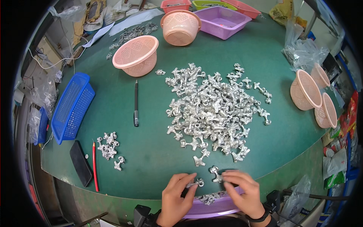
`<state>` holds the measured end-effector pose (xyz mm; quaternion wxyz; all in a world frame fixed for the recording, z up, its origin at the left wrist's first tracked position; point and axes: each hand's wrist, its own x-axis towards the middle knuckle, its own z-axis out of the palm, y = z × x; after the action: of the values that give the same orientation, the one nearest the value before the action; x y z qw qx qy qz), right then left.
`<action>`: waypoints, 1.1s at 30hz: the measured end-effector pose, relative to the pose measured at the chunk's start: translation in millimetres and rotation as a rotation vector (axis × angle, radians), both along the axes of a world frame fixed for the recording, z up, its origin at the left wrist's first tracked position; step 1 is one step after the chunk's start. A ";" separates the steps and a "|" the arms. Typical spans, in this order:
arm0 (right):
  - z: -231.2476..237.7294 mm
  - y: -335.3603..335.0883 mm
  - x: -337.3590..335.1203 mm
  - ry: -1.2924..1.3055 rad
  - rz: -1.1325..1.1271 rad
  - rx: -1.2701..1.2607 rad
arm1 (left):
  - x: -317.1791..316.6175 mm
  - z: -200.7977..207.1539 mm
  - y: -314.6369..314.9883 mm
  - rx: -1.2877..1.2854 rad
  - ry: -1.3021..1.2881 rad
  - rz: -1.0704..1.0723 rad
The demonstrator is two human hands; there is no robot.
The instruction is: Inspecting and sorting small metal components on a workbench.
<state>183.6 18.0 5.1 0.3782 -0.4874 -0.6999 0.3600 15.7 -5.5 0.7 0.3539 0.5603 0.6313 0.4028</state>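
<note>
My left hand [177, 195] pinches a small silver metal casting [199, 182] between thumb and fingertips, near the table's front edge. Just beside it, my right hand [244, 189] has thumb and fingers closed at the end of another silver metal casting [215, 173]. Below both hands sits a purple basket [211, 212], partly hidden by them, with several castings [207, 198] showing at its rim. Ahead of me spreads a big heap of the same knobbly castings [213, 106].
A smaller casting group [109, 145] lies left, near a black phone [81, 163], a red pencil [95, 166] and a black pen [136, 104]. A blue basket [73, 108] borders the left side. Pink baskets [138, 60] and a purple tray [223, 24] stand farther back.
</note>
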 end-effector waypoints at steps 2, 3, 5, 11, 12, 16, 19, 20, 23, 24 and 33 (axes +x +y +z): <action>-1.1 3.0 4.5 -0.026 -0.044 0.041 | -4.9 -4.5 1.7 0.117 0.140 -0.004; -1.2 3.8 5.1 -0.059 -0.049 0.046 | -8.3 -2.0 3.3 0.154 0.275 -0.039; 0.3 5.9 3.2 -0.091 -0.051 0.052 | -9.1 6.3 5.1 0.189 0.412 -0.073; 4.0 9.0 -8.5 -0.363 0.023 0.090 | -8.5 19.5 6.1 -0.045 0.312 -0.146; 5.2 8.6 -8.7 -0.363 0.048 0.030 | -8.4 22.2 6.1 -0.096 0.351 -0.165; 7.6 10.4 -9.1 -0.337 0.082 -0.074 | -5.6 26.3 5.9 -0.205 0.327 -0.211; 10.0 10.8 -9.8 -0.291 0.038 -0.195 | -8.0 19.2 1.5 -0.186 0.163 -0.247; 9.5 11.0 -9.8 -0.290 0.042 -0.197 | -10.5 15.1 -0.8 -0.189 0.164 -0.244; 7.8 11.6 -4.1 -0.027 -0.060 -0.333 | -17.1 3.4 -3.1 -0.425 -0.522 -0.221; 7.1 10.3 -2.6 0.200 -0.073 -0.432 | -17.3 6.2 -2.0 -0.425 -0.522 -0.219; 9.6 4.9 3.7 0.801 0.133 -0.898 | -12.6 16.6 7.3 -0.551 -1.017 -0.351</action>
<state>187.2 22.9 14.8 0.3463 -0.3813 -0.3115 0.7986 3.1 1.8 17.3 0.8044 0.2810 0.3624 0.3776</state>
